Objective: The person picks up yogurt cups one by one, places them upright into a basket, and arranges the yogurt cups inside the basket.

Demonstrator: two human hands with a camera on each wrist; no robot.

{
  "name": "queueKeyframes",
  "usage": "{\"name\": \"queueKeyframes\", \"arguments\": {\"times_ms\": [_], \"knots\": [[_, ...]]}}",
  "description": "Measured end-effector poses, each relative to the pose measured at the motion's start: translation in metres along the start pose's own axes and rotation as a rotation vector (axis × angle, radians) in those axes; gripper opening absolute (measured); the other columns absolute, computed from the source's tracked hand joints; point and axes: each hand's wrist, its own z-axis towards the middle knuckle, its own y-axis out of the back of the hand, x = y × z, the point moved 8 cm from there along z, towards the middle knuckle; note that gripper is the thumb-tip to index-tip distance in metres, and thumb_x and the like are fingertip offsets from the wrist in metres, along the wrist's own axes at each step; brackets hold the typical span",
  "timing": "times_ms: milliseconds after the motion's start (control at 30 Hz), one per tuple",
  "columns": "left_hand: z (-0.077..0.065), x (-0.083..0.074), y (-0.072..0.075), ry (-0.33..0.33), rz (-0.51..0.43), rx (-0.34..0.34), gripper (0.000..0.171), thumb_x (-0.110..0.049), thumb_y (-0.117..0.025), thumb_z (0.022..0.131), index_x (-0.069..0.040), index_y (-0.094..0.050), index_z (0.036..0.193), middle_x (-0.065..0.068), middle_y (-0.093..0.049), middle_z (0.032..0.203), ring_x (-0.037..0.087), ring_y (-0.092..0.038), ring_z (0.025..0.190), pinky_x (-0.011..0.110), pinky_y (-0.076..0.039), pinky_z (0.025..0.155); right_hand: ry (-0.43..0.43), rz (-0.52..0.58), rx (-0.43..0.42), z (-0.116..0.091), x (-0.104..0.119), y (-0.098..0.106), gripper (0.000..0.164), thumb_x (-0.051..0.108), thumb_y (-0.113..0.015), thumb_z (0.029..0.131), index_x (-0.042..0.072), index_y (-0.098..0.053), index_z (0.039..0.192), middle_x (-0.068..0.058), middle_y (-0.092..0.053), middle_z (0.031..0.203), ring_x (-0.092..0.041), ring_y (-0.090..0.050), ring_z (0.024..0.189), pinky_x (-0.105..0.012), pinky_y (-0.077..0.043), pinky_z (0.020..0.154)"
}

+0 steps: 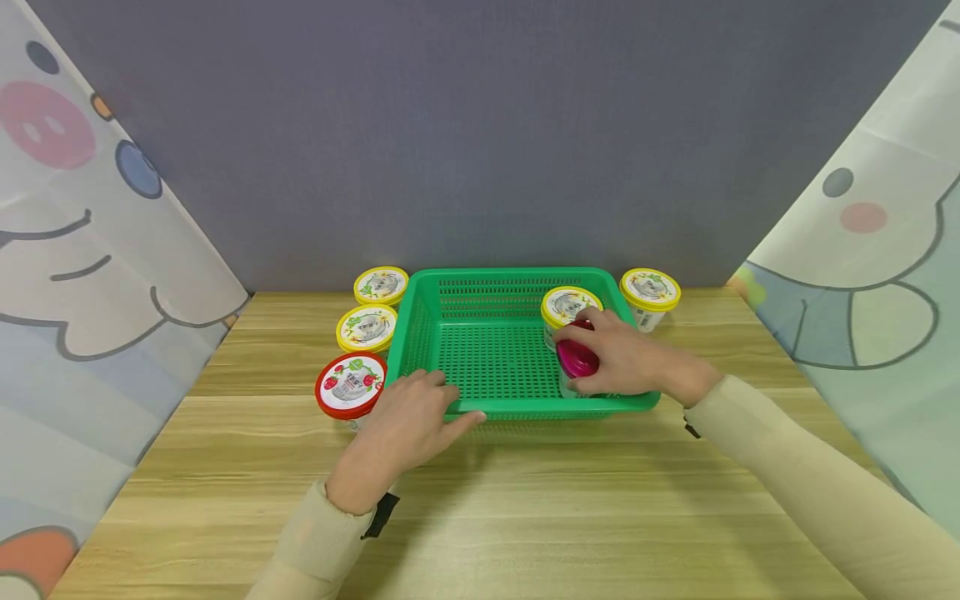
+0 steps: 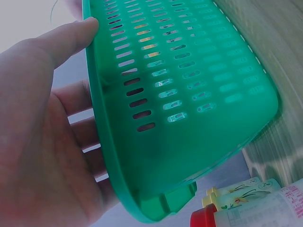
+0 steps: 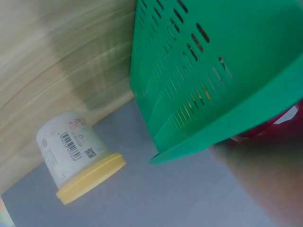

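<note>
A green plastic basket (image 1: 517,405) with slotted walls stands on the table. My left hand (image 1: 408,417) holds its front left corner, fingers over the rim and thumb along the front edge; the left wrist view shows the thumb (image 2: 71,40) on the rim. Inside the basket at the right, my right hand (image 1: 618,354) grips a tub with a magenta lid (image 1: 576,360), fingers and thumb around the lid. Just behind it in the basket is a yellow-lidded tub (image 1: 570,305). In the right wrist view, the basket wall (image 3: 189,109) hides most of the gripped tub.
Left of the basket stand two yellow-lidded tubs, one at the back (image 1: 381,285) and one nearer (image 1: 366,327), then a red-lidded tub (image 1: 349,385) beside my left hand. Another yellow-lidded tub (image 1: 649,289) stands behind the right arm. A grey panel (image 1: 480,150) closes off the back.
</note>
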Motion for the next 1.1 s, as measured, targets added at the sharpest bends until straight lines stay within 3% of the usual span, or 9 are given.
{"name": "queueKeyframes", "arguments": {"times_ms": [533, 833, 967, 1100], "knots": [[0.0003, 0.0003, 0.0004, 0.006, -0.001, 0.0, 0.043, -0.053, -0.07, 0.092, -0.013, -0.07, 0.078, -0.005, -0.05, 0.071, 0.017, -0.051, 0.068, 0.034, -0.046, 0.068, -0.006, -0.051, 0.034, 0.0003, 0.0019, -0.0034, 0.06, 0.045, -0.077, 0.084, 0.026, -0.06, 0.138, -0.015, -0.047, 0.138, -0.032, -0.047, 0.115, -0.041, -0.052, 0.08], [0.0005, 0.0007, -0.0001, 0.005, -0.005, 0.006, 0.043, -0.053, -0.07, 0.092, -0.013, -0.069, 0.077, -0.005, -0.05, 0.071, 0.017, -0.05, 0.067, 0.034, -0.046, 0.069, -0.042, -0.093, 0.078, -0.0009, 0.0015, -0.0027, 0.076, 0.063, -0.07, 0.086, 0.026, -0.051, 0.15, -0.019, -0.043, 0.145, -0.037, -0.045, 0.121, -0.047, -0.052, 0.084], [0.0004, 0.0005, 0.0004, 0.003, -0.014, 0.002, 0.043, -0.052, -0.071, 0.092, -0.013, -0.067, 0.075, -0.005, -0.049, 0.07, 0.017, -0.049, 0.066, 0.033, -0.045, 0.068, -0.081, -0.08, 0.11, -0.0018, -0.0005, -0.0017, 0.086, 0.071, -0.067, 0.084, 0.026, -0.045, 0.154, -0.019, -0.037, 0.153, -0.042, -0.039, 0.132, -0.052, -0.053, 0.088], [0.0002, 0.0007, 0.0007, 0.005, -0.024, -0.001, 0.043, -0.052, -0.071, 0.091, -0.013, -0.067, 0.074, -0.005, -0.048, 0.069, 0.017, -0.048, 0.065, 0.033, -0.045, 0.067, -0.105, -0.066, 0.129, -0.0024, -0.0022, 0.0003, 0.094, 0.076, -0.061, 0.085, 0.026, -0.035, 0.159, -0.018, -0.022, 0.164, -0.046, -0.021, 0.147, -0.064, -0.045, 0.099]]}}
